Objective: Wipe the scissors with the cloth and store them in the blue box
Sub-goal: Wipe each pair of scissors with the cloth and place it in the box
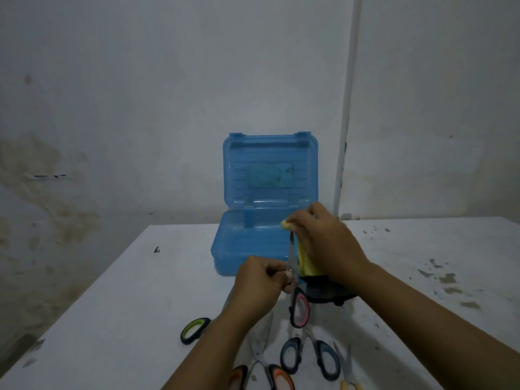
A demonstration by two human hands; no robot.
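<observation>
My left hand (259,280) grips a pair of pink-handled scissors (298,306) near the pivot, blades pointing up, handle loop hanging below. My right hand (323,240) pinches a yellow cloth (305,261) around the upper part of the blades. Just behind both hands, the blue box (242,249) stands open on the white table, its lid (270,170) upright against the wall. Nothing shows in the visible part of its tray.
Other scissors lie near the table's front edge: green-handled (194,330) to the left, blue-handled (308,358), orange-handled (261,377) and a small yellow-handled pair (349,372). A dark object (327,291) sits under my right wrist. The table (126,305) ends at left.
</observation>
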